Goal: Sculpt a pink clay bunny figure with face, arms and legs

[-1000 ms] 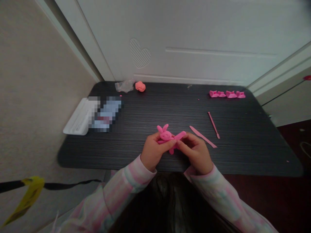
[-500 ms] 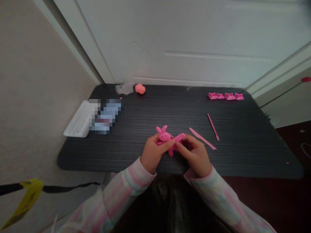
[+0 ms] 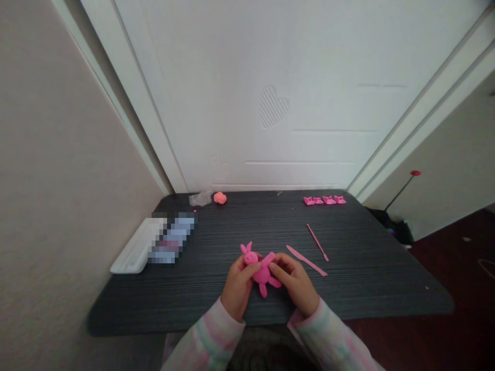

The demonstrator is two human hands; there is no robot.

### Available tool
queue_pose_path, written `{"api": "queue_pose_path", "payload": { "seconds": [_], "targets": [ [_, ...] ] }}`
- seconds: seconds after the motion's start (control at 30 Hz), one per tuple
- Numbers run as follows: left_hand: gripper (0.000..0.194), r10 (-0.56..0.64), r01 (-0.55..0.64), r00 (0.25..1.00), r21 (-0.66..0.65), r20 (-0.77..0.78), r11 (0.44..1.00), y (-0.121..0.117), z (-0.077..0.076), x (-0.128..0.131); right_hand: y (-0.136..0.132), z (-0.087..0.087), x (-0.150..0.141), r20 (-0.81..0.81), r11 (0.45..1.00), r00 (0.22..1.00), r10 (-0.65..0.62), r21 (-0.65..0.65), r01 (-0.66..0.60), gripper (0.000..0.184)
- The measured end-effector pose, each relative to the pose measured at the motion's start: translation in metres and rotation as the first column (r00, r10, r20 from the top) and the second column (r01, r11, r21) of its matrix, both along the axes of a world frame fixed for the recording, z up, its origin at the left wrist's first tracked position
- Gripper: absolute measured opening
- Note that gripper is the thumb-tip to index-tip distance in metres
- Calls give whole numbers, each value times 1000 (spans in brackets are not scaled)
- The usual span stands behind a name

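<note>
A pink clay rabbit figure (image 3: 261, 274) with two long ears, a round body and stubby limbs is held between both hands above the table's front part. My left hand (image 3: 238, 285) grips it from the left, thumb across the figure just below the head. From the right, my right hand (image 3: 297, 281) pinches it near the raised arm with thumb and fingers. Just right of that hand lies a flat pink modelling knife (image 3: 307, 260). A thin pink modelling stick (image 3: 317, 242) rests beyond it.
On the dark table (image 3: 154, 304) stand a row of pink bow-like pieces (image 3: 325, 200) at the back right, an orange clay lump (image 3: 220, 198) and a clear plastic wrapper (image 3: 201, 198) at the back left. A white tray (image 3: 133, 252) and a pixelated item (image 3: 174, 239) lie left. A white door (image 3: 232, 118) rises behind.
The view has tilted upward, so the table sits lower in the picture. The rabbit has turned in my hands; its round body and legs now show. Both hands keep hold of it.
</note>
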State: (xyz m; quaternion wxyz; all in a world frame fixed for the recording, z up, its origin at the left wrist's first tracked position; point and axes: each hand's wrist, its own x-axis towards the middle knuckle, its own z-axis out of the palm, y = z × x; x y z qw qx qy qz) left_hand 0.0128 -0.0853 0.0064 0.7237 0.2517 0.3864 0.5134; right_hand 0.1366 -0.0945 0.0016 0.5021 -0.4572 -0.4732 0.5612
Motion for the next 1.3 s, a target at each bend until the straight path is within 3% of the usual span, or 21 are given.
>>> {"api": "queue_pose_path", "payload": {
  "seconds": [0.37, 0.57, 0.73, 0.9, 1.07, 1.3],
  "targets": [
    [44, -3, -1, 995, 41, 95, 999, -3, 2, -1, 1, -3, -1, -134, 999, 991, 21, 46, -15, 24],
    [46, -11, 10, 986, 7, 167, 1000, -2, 2, -3, 2, -5, 0, -164, 996, 984, 70, 64, -60, 27],
    [38, 31, -33, 983, 7, 180, 999, 2, -2, -5, 2, -8, 0, -82, 996, 996, 31, 88, -23, 19],
    [26, 1, 4, 989, -33, 146, 999, 3, -3, -5, 0, -10, -1, 69, 991, 998, -7, 133, -2, 17],
    [26, 14, -10, 992, -32, 124, 999, 3, -1, -4, -1, -12, 1, 208, 985, 977, -40, 171, 4, 20],
    [31, 0, 3, 995, -23, 100, 1000, 2, -1, -3, -1, -11, 1, 276, 976, 960, -55, 216, -6, 20]
  ]
}}
